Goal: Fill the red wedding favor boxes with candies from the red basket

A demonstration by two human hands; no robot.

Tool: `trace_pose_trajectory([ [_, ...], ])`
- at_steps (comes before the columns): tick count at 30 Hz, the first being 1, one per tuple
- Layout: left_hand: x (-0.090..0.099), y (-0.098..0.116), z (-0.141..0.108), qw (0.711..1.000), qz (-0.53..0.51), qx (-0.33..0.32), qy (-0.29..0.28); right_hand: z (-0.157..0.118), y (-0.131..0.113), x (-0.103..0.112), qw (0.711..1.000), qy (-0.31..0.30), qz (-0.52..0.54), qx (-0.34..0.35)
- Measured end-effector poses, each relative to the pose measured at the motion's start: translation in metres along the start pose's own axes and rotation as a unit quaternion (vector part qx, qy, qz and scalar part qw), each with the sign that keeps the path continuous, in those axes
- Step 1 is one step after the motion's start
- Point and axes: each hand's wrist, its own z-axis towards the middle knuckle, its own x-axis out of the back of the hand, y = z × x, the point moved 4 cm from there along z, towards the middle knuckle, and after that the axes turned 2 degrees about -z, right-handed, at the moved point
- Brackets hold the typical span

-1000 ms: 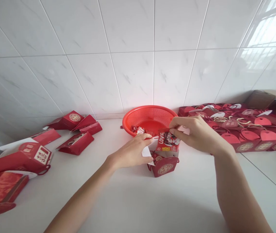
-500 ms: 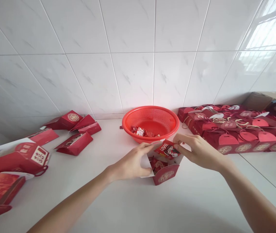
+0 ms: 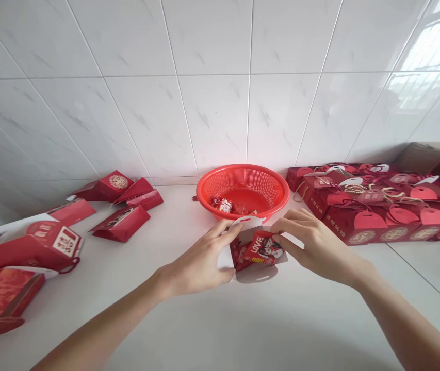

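Note:
A small red gift box (image 3: 245, 277) stands on the counter in front of me, its flaps spread and a white-lined flap upright at the back. Fingers of my left hand (image 3: 200, 260) grip the box's left side, thumb low and fingertips at the back flap. My right hand (image 3: 312, 242) pinches the upper right corner of a red "LOVE" snack packet (image 3: 262, 247), which sits tilted in the box's opening. Other red wrapped pieces lie beneath it, partly hidden. Just behind the box is a red plastic basket (image 3: 204, 193) with several wrapped sweets (image 3: 225, 206) in it.
Rows of closed red gift boxes (image 3: 367, 226) stand at the right by the tiled wall (image 3: 215, 123), with a cardboard box (image 3: 417, 157) behind. Several unfilled-looking red boxes (image 3: 121, 224) and a larger red box (image 3: 42, 245) lie on the left of the white counter (image 3: 189, 330).
The snack packet has moved down into the box opening, with my right hand still at its corner. The box's front flap has tipped outward and down. The view has shifted slightly.

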Motion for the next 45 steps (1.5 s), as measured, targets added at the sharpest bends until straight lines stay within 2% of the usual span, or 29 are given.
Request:
trace_pose_trajectory([
  [4, 0.002, -0.003, 0.005, 1.000, -0.007, -0.004, -0.006, 0.014, -0.007, -0.012, 0.997, -0.003, -0.062, 0.044],
  [9, 0.007, -0.007, 0.013, 0.999, -0.023, 0.005, -0.027, 0.027, -0.002, -0.044, 0.980, -0.125, -0.142, 0.055],
  [12, 0.008, -0.010, 0.018, 0.999, -0.031, 0.002, -0.037, 0.032, 0.002, -0.055, 0.974, -0.163, -0.155, 0.038],
  [18, 0.007, -0.013, 0.022, 0.998, -0.053, -0.003, -0.038, 0.040, -0.009, -0.057, 0.975, -0.188, -0.111, 0.050],
  [22, 0.008, -0.013, 0.023, 0.998, -0.058, 0.005, -0.038, 0.043, -0.014, -0.059, 0.965, -0.258, -0.044, 0.033],
  [25, 0.008, -0.011, 0.022, 0.996, -0.068, 0.013, -0.049, 0.041, -0.012, -0.063, 0.956, -0.292, -0.039, 0.005],
  [35, 0.007, -0.006, 0.022, 0.996, -0.066, 0.007, -0.056, 0.034, -0.013, -0.074, 0.944, -0.308, -0.119, -0.010],
  [42, 0.004, 0.006, 0.018, 0.995, -0.070, -0.031, -0.063, 0.026, -0.025, -0.070, 0.937, -0.305, -0.169, 0.038],
  [45, 0.003, 0.010, 0.017, 0.995, -0.068, -0.037, -0.064, 0.027, -0.027, -0.070, 0.933, -0.310, -0.183, 0.031],
])
